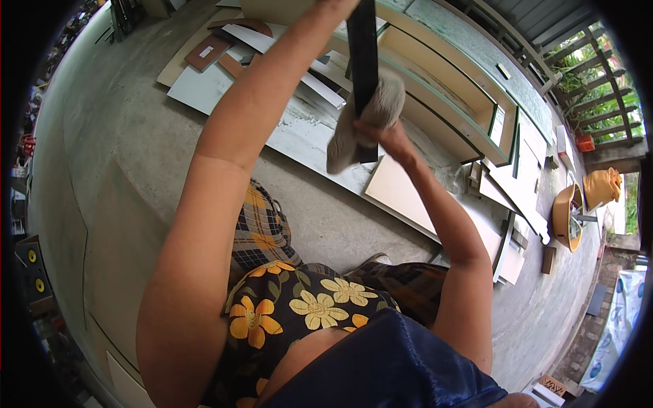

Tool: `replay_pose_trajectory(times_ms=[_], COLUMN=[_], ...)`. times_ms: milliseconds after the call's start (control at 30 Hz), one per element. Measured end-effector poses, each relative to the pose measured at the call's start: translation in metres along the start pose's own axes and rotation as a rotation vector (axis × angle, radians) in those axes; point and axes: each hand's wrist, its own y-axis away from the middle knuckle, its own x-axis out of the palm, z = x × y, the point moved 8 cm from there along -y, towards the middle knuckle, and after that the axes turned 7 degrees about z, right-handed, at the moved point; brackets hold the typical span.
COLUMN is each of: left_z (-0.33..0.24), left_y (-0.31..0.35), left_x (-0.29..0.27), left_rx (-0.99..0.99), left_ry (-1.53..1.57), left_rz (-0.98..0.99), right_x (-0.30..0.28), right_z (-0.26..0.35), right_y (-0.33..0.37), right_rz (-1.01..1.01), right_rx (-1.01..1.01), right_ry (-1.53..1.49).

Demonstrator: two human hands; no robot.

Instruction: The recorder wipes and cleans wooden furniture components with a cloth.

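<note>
A long, flat, dark strip [363, 51] stands steeply in front of me, its upper end cut off by the picture's top edge. Wrapped against its lower part is a thick greyish-beige cloth [343, 139]. My right hand [381, 134] is closed on this cloth, pressing it around the strip near the lower end. My left arm stretches up to the top edge beside the strip. Only the base of my left hand [338, 5] shows there, with its fingers out of sight, so its grip cannot be made out.
Beyond the strip lies a cream cabinet frame [469, 143] with dark edges. Pale panels [401, 190] and offcuts lie around it on the concrete floor [320, 217]. A brown board [207, 53] rests at the far left. To the right stand a yellow tub [566, 217] and an orange-yellow sack [603, 187].
</note>
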Motion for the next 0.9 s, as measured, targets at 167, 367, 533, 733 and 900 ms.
replay_pose_trajectory(times_ms=[167,367,533,733,900], left_z=[0.033,0.06,0.136,0.088,0.06], left_y=[-0.053,-0.075,-0.039,0.044,0.093], left_x=[-0.057,-0.146,-0.097,0.01,0.069], left_rx=[-0.14,-0.386,-0.679,-0.979,-1.016], left_ry=[-0.174,0.195,0.784,0.896,0.975], left_rz=[-0.116,-0.452,-0.553,-0.366,-0.152], right_x=[0.014,-0.035,-0.022,-0.059,-0.116], right_z=[-0.081,-0.119,0.011,0.124,0.178], right_y=[0.048,0.068,0.016,0.012,0.054], right_rz=[0.212,0.084,-0.072,-0.33,-0.756], right_rx=[0.25,0.353,-0.143,-0.51,-0.772], right_ry=[0.216,-0.052,-0.404,-0.594,-0.387])
